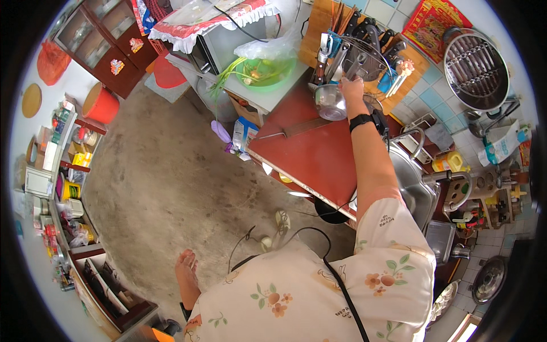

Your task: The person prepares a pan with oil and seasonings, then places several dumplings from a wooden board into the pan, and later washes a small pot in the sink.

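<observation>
My right hand [354, 92] reaches out over the red countertop [310, 147], its fingers curled at the right edge of a small stainless steel pot [330, 102]. My own hand partly hides that edge, and no handle can be made out. Just beyond it, a round wire rack [363, 40] stands before a blue utensil holder [335, 40] with chopsticks, and several black-handled knives [372, 36]. A flat cleaver-like tool [305, 127] lies on the counter below the pot. Low on the left, my left hand [187, 266] hangs above the floor with nothing in it, fingers loosely apart.
A stainless sink [412, 184] with a faucet [457, 175] lies beside my right arm. Left of the counter, a green basin [267, 72] holds scallions near a microwave [226, 45]. Shelves [70, 171] line the left wall. A dark cable [342, 286] runs across my shirt.
</observation>
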A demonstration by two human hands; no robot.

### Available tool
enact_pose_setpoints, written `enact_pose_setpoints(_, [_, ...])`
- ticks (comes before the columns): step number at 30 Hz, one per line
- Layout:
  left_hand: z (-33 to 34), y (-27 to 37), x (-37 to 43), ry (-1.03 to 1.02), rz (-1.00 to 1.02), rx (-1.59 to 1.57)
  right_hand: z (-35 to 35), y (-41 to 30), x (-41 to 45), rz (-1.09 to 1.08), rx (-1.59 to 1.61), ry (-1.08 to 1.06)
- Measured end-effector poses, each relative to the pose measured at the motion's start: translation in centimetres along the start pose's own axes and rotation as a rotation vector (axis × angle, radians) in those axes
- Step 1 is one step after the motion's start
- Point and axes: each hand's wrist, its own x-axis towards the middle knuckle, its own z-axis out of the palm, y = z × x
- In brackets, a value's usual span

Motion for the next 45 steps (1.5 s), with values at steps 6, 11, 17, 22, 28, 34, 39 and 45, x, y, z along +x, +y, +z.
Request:
enact_pose_setpoints(6, [3.6, 2.8, -0.8, -0.119, 0.056, -0.070, -0.6, -4.9, -1.2, 0.093, -0.172, 0.016])
enact_pose_setpoints(11, [6.8, 4.6, 0.9, -0.246, 0.115, -0.078, -2.5, -5.9, -1.4, -0.050, -0.423, 0.125])
enact_pose_setpoints(17, [6.5, 4.6, 5.2, -0.306, 0.150, -0.107, -7.5, -2.0, -3.3, -0.342, -0.940, 0.046])
enact_pose_setpoints(22, [5.4, 7.3, 6.8, -0.315, 0.143, -0.092, -7.2, -10.6, -16.4, -0.368, -0.502, -0.253])
enact_pose_setpoints(28, [-0.9, 12.5, 10.1, -0.502, 0.246, -0.102, 5.7, -20.7, -35.1, -0.646, -0.149, -0.653])
enact_pose_setpoints(34, [-12.5, 20.7, 14.4, -0.793, 0.027, -0.233, 23.8, -31.5, -55.7, -1.225, -0.168, -0.925])
enact_pose_setpoints(39, [-26.5, 24.9, 18.5, -0.823, 0.031, -0.413, 36.6, -40.4, -71.1, -1.541, -0.060, -1.174])
enact_pose_setpoints(45, [-40.2, 22.7, 28.3, -0.485, 0.740, -0.426, 50.2, -48.3, -86.2, -1.788, 0.179, -1.427])
